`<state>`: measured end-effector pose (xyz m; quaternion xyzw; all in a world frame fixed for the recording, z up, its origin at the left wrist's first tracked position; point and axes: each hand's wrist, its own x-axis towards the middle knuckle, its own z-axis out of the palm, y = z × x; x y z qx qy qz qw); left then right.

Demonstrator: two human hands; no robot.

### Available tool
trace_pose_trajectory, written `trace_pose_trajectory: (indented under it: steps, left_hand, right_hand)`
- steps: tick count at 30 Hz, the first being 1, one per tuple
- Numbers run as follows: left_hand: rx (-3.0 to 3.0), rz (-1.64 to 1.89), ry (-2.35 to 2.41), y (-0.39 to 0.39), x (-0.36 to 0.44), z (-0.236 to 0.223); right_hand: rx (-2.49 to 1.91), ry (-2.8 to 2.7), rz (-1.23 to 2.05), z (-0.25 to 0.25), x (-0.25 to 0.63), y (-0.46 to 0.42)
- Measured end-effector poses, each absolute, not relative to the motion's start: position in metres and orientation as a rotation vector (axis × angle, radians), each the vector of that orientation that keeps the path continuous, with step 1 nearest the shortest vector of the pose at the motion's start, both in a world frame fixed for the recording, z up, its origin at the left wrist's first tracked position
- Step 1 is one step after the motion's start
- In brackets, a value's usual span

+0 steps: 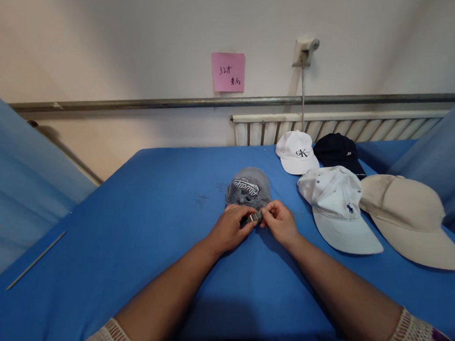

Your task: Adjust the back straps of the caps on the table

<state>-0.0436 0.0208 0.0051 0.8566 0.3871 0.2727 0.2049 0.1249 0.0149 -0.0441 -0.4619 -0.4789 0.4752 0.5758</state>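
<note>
A grey cap (pixel 249 186) with white lettering lies on the blue table (pixel 148 227), its back strap turned toward me. A small brass buckle (pixel 254 217) sits on that strap between my hands. My left hand (pixel 230 227) pinches the strap on the buckle's left side. Fingers of my right hand (pixel 279 221) pinch the strap on its right side. Both hands rest on the cloth just in front of the cap.
To the right lie a white cap with a black logo (pixel 296 152), a dark navy cap (pixel 339 150), a white cap with a small blue emblem (pixel 337 203) and a beige cap (pixel 409 213). A pink note (pixel 228 72) and a radiator (pixel 333 127) are on the wall.
</note>
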Motion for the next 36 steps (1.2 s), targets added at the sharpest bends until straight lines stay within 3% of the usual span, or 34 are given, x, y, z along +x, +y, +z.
trace_pose_trajectory:
  steps: [22, 36]
  left_hand:
    - [2.322, 0.803, 1.002, 0.0235, -0.0465, 0.0010]
    - [2.198, 0.881, 1.116, 0.0243, -0.0486, 0.0013]
  right_hand:
    - [-0.993, -1.081, 1.221, -0.0419, 0.1293, 0.0160]
    - [-0.921, -1.363, 1.165, -0.0467, 0.1331, 0.0145]
